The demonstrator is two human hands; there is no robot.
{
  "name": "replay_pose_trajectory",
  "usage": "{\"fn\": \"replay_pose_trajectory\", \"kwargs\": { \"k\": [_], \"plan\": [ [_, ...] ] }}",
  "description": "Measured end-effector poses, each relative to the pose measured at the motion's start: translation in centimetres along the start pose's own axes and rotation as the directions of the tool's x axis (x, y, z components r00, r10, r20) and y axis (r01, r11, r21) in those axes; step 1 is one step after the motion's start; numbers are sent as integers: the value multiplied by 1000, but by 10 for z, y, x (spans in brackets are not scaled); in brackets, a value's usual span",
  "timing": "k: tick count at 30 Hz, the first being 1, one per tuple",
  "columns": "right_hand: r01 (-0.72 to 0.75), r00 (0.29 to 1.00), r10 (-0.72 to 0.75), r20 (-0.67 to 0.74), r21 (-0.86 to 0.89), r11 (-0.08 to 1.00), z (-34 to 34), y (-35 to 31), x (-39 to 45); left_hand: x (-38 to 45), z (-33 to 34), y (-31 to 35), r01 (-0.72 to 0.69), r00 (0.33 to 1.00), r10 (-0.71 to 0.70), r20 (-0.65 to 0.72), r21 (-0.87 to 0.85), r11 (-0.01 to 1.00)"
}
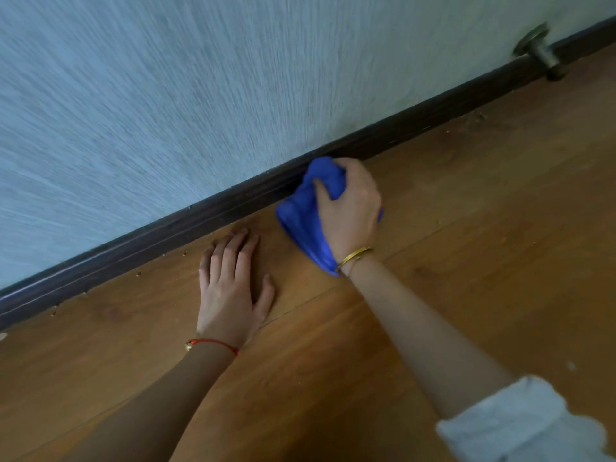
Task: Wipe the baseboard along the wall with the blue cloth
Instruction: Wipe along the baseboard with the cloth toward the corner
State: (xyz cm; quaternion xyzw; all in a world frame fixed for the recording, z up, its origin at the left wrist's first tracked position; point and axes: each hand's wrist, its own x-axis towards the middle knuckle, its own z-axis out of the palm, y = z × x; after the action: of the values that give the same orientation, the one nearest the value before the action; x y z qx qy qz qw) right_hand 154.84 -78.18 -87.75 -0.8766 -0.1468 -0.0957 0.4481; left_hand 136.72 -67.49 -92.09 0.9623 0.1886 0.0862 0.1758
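A dark brown baseboard [186,225] runs diagonally from lower left to upper right where the pale blue textured wall meets the wooden floor. My right hand [350,208] is closed around a bunched blue cloth [305,218] and presses its top end against the baseboard; the rest of the cloth trails down under my wrist. My left hand [231,288] lies flat on the floor, palm down with fingers apart, just left of the cloth and a little short of the baseboard. It holds nothing.
A metal door stopper [541,53] sticks out from the wall at the upper right, above the baseboard. Small crumbs of debris [138,273] lie on the wooden floor [466,228] along the baseboard's foot. A rolled white sleeve [520,425] shows at the lower right.
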Motion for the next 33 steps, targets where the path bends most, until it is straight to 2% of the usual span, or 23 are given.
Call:
{"fn": "replay_pose_trajectory", "kwargs": {
  "k": [3,5,7,9,10,12,14,17,22,26,28,31,33],
  "plan": [
    [71,995,-69,71,-19,997,0,3,-3,0,0,-1,-1,1000,1,-9,-5,1000],
    [-22,1000,22,0,-12,1000,-9,17,16,0,0,-1,3,1000,-3,-5,-7,1000],
    [-177,973,176,-148,11,984,-23,31,39,0,-1,0,5,1000,-5,3,-15,1000],
    [-215,961,211,-179,-3,977,-28,34,47,1,-1,1,1,1000,0,3,-24,1000],
    [-175,976,171,-133,-19,984,-25,30,43,1,-1,1,2,1000,-2,2,-27,1000],
    [-61,997,62,45,-19,998,-14,18,21,1,0,1,6,1000,-6,1,-31,1000],
    [23,982,-19,188,-18,1000,-4,7,-1,1,0,1,4,1000,-4,-1,-30,1000],
    [47,980,-37,194,-46,998,-9,0,-5,1,-1,1,7,1000,-7,7,-42,999],
    [153,958,-106,267,-163,975,-71,-7,10,1,-7,3,11,998,-9,65,-23,1000],
    [94,974,-45,223,-213,972,-110,-9,20,3,-14,12,-1,993,4,114,-22,1000],
    [82,975,-35,217,-212,974,-118,-4,26,5,-14,22,-3,994,6,113,-30,1000],
    [160,950,-86,301,-231,960,-123,14,40,11,-7,35,-10,996,13,88,-41,999],
    [181,947,-105,304,-235,955,-122,32,51,17,-2,40,-22,997,25,67,-40,999]
  ]
}}
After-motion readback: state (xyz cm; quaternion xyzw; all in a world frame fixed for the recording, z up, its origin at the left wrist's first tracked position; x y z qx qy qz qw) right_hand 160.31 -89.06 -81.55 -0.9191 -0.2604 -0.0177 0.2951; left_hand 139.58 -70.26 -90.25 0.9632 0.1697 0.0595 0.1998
